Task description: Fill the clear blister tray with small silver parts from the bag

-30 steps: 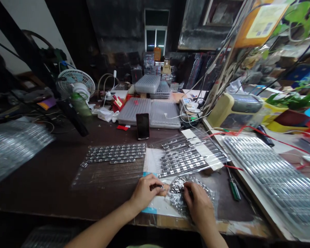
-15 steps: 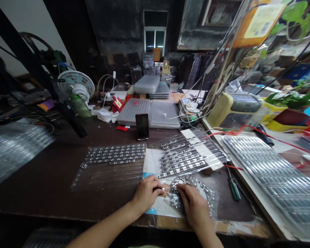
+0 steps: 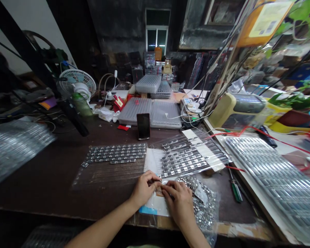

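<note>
The person's left hand (image 3: 144,188) and right hand (image 3: 177,199) meet low in the view, each grip pressed together, fingertips pinching a small tan piece (image 3: 159,192) between them. That piece sits over a white paper sheet (image 3: 155,203) edged with blue tape, near the front edge of a dark brown table (image 3: 41,175). Just right of the right hand lies a crumpled clear plastic sheet (image 3: 203,203) studded with small silver parts, hanging over the table's edge.

Beyond the hands, a clear plastic sheet (image 3: 188,155) carries rows of black-and-silver strips, and to its left, more metal strips (image 3: 116,154) lie in neat parallel rows on clear plastic. A green-handled screwdriver (image 3: 236,191) lies to the right, beside a long stack of clear trays (image 3: 271,179) on a pale board. A black smartphone (image 3: 143,126) stands upright farther on, in front of two translucent ribbed plastic trays (image 3: 148,113). Behind them are a white desk fan (image 3: 77,82) at left and a small window (image 3: 157,29) in the dark far wall.
</note>
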### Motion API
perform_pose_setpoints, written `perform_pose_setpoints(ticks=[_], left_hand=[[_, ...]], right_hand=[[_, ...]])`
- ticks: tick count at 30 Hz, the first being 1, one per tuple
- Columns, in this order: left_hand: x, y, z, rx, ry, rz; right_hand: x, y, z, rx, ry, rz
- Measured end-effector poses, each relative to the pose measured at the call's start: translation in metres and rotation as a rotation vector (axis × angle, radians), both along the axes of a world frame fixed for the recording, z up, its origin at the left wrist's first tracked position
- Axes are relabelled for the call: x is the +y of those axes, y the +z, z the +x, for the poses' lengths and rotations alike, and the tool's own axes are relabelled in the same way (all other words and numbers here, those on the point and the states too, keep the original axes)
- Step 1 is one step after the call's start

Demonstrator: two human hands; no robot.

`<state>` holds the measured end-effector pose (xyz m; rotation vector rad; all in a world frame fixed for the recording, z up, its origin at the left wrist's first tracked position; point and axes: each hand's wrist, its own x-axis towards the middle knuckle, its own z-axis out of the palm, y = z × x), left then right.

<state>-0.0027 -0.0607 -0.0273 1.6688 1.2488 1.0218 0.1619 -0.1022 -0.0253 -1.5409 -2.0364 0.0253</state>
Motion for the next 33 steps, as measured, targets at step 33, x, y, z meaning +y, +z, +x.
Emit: perform_pose_setpoints(ticks=[33], left_hand=[[-0.013, 0.005, 0.027, 0.215, -0.166, 0.129]], right_hand=[[-0.006, -0.006, 0.060, 0.080, 0.012, 0.132]])
